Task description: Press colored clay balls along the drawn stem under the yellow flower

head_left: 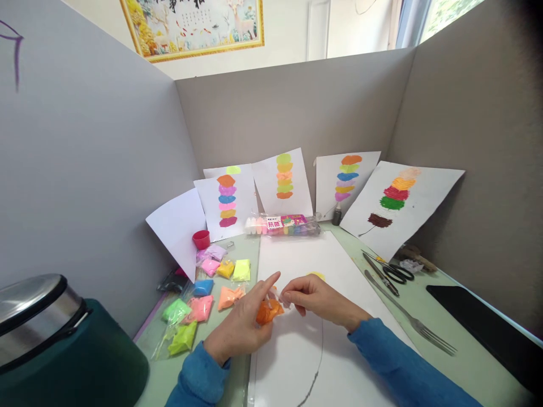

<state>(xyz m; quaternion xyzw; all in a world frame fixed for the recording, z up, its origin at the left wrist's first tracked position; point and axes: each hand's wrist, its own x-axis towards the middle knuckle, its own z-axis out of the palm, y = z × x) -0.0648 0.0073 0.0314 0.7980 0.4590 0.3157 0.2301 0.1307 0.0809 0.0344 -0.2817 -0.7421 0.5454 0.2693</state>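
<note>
A small clear packet of orange modelling clay is held between the thumb and fingers of my left hand, whose fingertips point up and forward. My right hand pinches the clear plastic at the packet's upper edge. Both hands are above a long white sheet of paper. On it a thin dark curved line runs toward the near edge, and a yellow patch lies partly hidden behind my right hand. Left of my left hand are several more clay packets in green, pink, blue and peach.
Painted sheets lean along the grey partition. A bag of colored sticks lies at the back beside a red cup. On the right are a fork, scissors and a black flat object. A green bin stands left.
</note>
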